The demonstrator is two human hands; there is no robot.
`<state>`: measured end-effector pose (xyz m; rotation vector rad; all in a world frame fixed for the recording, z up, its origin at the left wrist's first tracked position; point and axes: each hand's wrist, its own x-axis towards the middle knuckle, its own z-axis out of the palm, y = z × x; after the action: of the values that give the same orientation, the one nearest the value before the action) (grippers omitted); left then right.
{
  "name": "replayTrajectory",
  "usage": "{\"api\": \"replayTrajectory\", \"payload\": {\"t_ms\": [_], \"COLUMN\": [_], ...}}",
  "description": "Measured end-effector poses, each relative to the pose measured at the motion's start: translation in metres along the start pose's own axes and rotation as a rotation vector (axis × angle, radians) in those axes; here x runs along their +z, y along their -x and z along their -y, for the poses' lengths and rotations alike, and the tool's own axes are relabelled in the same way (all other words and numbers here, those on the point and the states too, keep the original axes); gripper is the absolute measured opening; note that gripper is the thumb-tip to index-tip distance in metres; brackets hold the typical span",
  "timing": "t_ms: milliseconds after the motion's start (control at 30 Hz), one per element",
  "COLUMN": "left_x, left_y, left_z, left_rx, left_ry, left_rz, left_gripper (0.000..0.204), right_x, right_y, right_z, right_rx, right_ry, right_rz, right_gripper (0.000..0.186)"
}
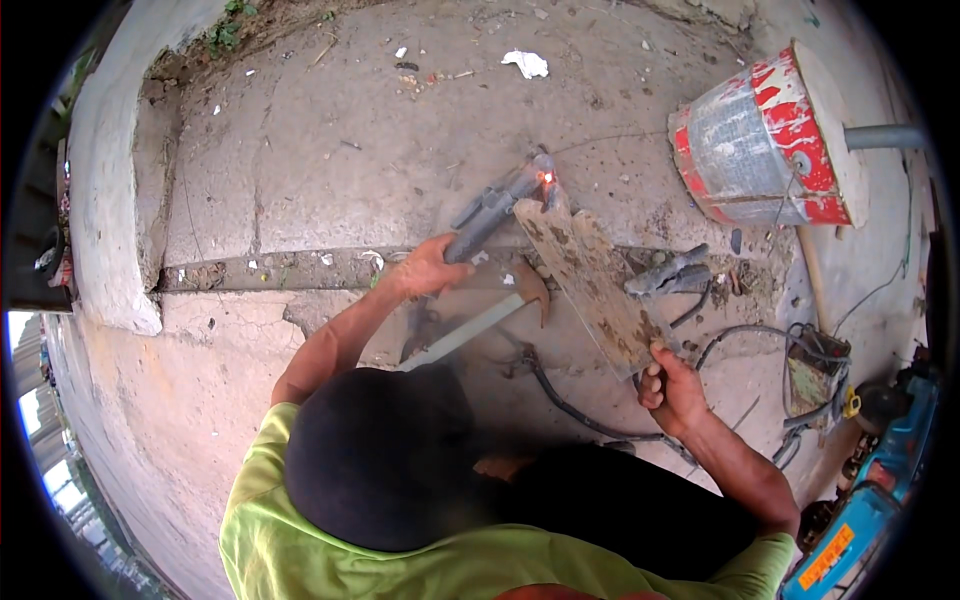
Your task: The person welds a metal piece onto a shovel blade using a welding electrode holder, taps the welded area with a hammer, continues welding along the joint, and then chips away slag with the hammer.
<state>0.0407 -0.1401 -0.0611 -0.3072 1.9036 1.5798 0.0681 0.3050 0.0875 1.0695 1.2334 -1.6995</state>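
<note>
My left hand (428,268) is closed round the lower part of a grey tube-like metal piece (484,222). At its far end a small spot glows orange, with a little haze about it. With fingers and thumb, my right hand (672,388) grips the near end of a flat, stained panel (590,280). The panel slants up to the left, its far tip close beside the glow; whether they touch I cannot tell. Between my hands lies a hammer (470,330) with a pale green handle and rusty head. My left knee hides its handle end.
A tilted red and white bucket (745,140) with a grey pipe stands at far right. Grey metal pieces (670,275) lie right of the panel. Black cable (570,405) runs to a rusty box (815,375). A blue machine (870,500) sits near right. A concrete ledge (230,300) crosses the ground.
</note>
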Motion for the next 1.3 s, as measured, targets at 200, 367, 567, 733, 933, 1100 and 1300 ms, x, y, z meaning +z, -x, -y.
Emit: {"api": "replayTrajectory", "payload": {"t_ms": [200,367,567,733,933,1100,1300], "left_x": [-0.003,0.0,-0.003,-0.017,-0.01,-0.014,-0.011], "left_y": [0.001,0.002,-0.007,-0.03,0.003,-0.002,0.002], "left_z": [-0.007,0.001,0.019,0.059,0.0,0.007,-0.003], "left_rx": [-0.029,0.056,0.165,0.367,0.083,0.023,0.027], "left_ry": [-0.158,-0.187,-0.244,-0.635,0.179,0.055,0.092], "left_rz": [0.023,-0.032,-0.045,-0.091,0.085,0.103,0.103], "left_gripper": [0.049,0.052,0.056,0.043,0.034,0.029,0.029], "right_x": [-0.004,-0.006,-0.013,-0.064,0.002,-0.001,-0.006], "right_y": [-0.006,-0.005,-0.008,-0.047,-0.002,0.0,-0.004], "right_z": [-0.002,-0.002,-0.004,-0.028,0.001,-0.004,-0.004], "right_rx": [0.001,0.02,0.016,-0.321,0.04,0.034,0.02], "right_ry": [0.017,-0.016,-0.034,0.404,0.013,0.024,-0.006], "right_rz": [-0.02,0.01,0.034,0.029,-0.056,-0.038,0.011], "right_gripper": [0.034,0.031,0.025,0.025,0.032,0.033,0.036]}}
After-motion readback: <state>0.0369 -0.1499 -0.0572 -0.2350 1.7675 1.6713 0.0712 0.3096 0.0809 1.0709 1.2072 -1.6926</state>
